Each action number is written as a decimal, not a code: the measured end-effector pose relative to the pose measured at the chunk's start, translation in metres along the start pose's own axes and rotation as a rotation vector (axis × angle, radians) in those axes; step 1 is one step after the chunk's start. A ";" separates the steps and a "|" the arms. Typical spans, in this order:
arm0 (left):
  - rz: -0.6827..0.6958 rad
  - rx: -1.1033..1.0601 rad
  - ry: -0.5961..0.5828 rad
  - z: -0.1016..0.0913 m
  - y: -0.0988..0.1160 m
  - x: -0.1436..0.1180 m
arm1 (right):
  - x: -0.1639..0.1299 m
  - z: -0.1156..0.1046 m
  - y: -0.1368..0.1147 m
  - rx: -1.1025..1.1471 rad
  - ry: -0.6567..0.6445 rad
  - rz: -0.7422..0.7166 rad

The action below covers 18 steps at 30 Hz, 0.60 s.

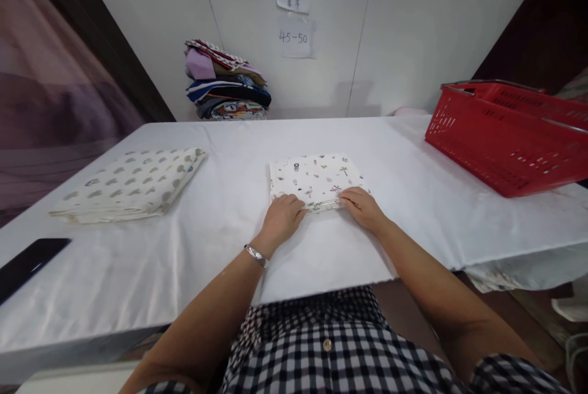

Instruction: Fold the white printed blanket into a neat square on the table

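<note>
A small folded white cloth with tiny printed motifs [315, 178] lies in the middle of the white-covered table [229, 241]. My left hand [283, 217] rests on the near left edge of the cloth, fingers curled onto it. My right hand [364, 207] grips the near right edge, fingers over the fold. A bracelet circles my left wrist.
A larger folded cloth with grey dots [131, 184] lies at the left. A dark phone [27, 264] sits at the near left edge. A red plastic basket [509, 136] stands at the right. A stack of folded fabrics [225, 81] rests against the back wall under paper notes.
</note>
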<state>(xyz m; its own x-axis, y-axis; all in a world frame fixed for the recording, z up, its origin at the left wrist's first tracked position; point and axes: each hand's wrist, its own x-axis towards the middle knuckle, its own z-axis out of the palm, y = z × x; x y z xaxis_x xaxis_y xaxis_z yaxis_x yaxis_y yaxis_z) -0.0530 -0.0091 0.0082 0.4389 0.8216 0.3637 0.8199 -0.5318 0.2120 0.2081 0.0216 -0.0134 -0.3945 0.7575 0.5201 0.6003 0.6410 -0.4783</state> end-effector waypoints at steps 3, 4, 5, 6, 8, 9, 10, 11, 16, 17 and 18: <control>-0.027 -0.037 0.025 0.001 0.000 0.001 | 0.000 0.002 0.001 0.006 0.026 0.035; -0.036 -0.043 0.033 0.002 0.000 0.001 | 0.000 0.002 0.000 -0.003 0.023 0.040; -0.042 -0.047 0.041 0.003 0.000 0.002 | 0.000 0.003 0.000 -0.013 0.015 0.043; -0.048 -0.050 0.047 0.004 0.000 0.002 | 0.000 0.002 0.000 -0.022 0.003 0.044; -0.054 -0.054 0.055 0.005 0.000 0.002 | 0.000 0.002 -0.001 -0.039 -0.029 0.041; -0.056 -0.054 0.056 0.006 0.000 0.002 | 0.000 0.001 -0.001 -0.045 -0.044 0.038; -0.057 -0.054 0.056 0.007 -0.001 0.002 | 0.001 0.001 -0.001 -0.050 -0.058 0.034; -0.058 -0.052 0.056 0.008 -0.001 0.002 | 0.001 0.000 -0.001 -0.054 -0.071 0.033; -0.085 -0.064 0.057 0.008 -0.001 0.002 | 0.008 0.002 0.000 -0.065 -0.112 0.125; -0.095 -0.073 0.058 0.008 0.000 0.003 | 0.010 0.003 0.000 -0.064 -0.112 0.150; -0.104 -0.084 0.059 0.008 0.000 0.003 | 0.011 0.005 -0.001 -0.061 -0.108 0.170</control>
<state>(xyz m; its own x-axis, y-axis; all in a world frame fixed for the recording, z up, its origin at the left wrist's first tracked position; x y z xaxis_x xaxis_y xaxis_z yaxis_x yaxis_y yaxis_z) -0.0487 -0.0050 0.0019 0.3290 0.8610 0.3878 0.8251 -0.4619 0.3254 0.2000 0.0304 -0.0103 -0.3539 0.8653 0.3551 0.7045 0.4963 -0.5073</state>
